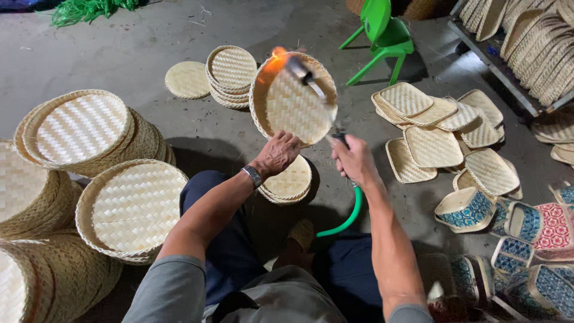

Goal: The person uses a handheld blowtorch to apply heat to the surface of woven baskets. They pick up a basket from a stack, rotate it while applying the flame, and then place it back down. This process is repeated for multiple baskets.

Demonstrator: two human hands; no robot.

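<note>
my left hand (278, 153) is clamped on the lower rim of a round woven tray (294, 100), holding it tilted up on edge over the concrete floor (119, 48), its inner face turned toward me. my right hand (354, 160) is closed around the handle of a gas torch (311, 81), whose metal tube crosses the face of the tray; an orange flame (274, 60) burns at the tip, right at the tray's upper left rim. a green hose (351, 214) curls down from under the right hand toward my legs. the two hands sit near each other but not touching, and there is a wristwatch (253, 176) on the left wrist. just below the left hand lies a small stack of round trays (291, 182) on the floor. further back is another stack of round trays (230, 75) with a single flat woven disc (187, 79) beside it. to my left stand tall stacks of large round baskets (89, 134). to my right, rounded-square woven trays (439, 134) lie scattered, with fabric-lined baskets (514, 227) in blue and red nearer to me. a green plastic chair (382, 36) stands at the back.
</note>
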